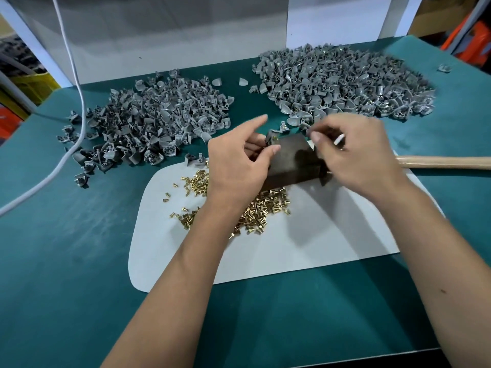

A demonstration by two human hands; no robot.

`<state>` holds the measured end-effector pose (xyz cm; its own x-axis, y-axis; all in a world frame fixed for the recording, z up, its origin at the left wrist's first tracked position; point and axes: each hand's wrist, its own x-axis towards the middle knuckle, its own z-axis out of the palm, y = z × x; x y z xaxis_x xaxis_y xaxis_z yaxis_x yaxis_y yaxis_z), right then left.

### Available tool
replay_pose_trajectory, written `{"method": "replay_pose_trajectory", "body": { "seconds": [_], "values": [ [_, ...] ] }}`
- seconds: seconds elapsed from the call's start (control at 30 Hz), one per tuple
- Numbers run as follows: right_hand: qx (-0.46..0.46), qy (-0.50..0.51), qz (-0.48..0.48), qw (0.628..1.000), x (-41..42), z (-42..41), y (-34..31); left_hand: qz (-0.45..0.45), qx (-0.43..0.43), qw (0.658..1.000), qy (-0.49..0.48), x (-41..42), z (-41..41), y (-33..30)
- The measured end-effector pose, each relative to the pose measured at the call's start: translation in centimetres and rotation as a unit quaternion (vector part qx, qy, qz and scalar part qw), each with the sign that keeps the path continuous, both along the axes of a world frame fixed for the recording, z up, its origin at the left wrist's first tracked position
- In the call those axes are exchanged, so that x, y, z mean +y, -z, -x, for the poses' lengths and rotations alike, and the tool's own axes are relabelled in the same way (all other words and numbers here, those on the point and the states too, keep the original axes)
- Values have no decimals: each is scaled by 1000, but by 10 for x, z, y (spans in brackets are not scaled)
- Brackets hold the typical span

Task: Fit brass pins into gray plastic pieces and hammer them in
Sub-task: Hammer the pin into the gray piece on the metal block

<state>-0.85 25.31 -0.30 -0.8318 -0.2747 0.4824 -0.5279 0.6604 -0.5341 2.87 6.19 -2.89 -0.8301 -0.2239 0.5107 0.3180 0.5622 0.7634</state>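
Note:
A dark metal block [291,162] stands on a white sheet [305,235]. On the block's far left corner sits a gray plastic piece [271,136] with brass showing in it. My left hand [239,163] pinches that piece, thumb at its near side and forefinger stretched out above it. My right hand [353,152] hovers over the block's right end with curled fingers; whether it holds anything is blurred. Loose brass pins [255,208] lie in a heap on the sheet under my left wrist. A wooden hammer handle [446,162] sticks out to the right behind my right hand.
Two big heaps of gray plastic pieces lie on the green mat: the left heap [148,123] and the right heap [345,83]. A white cable [77,107] runs down the left side. A white panel [170,35] closes off the back.

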Motion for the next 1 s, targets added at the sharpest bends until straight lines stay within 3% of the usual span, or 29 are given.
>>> {"method": "replay_pose_trajectory", "body": {
  "seconds": [0.13, 0.33, 0.47, 0.67, 0.9, 1.0],
  "values": [
    [-105, 23, -229, 968, 41, 19, 3, 18, 13, 1000, 4, -10, 0, -6],
    [-123, 9, -215, 969, 50, 22, 12, 155, -36, 986, 47, -26, 4, -3],
    [-92, 43, -200, 974, 49, 27, 9, 124, -64, 989, 50, -28, 5, -3],
    [-11, 35, -53, 998, 33, 14, -23, 44, -98, 993, 50, -31, 8, 1],
    [-67, -66, -158, 983, -7, -3, -27, -25, -135, 988, 77, -26, 6, 1],
    [-8, -65, -109, 992, -11, -2, -37, -13, -135, 987, 82, -27, 7, 0]
  ]
}}
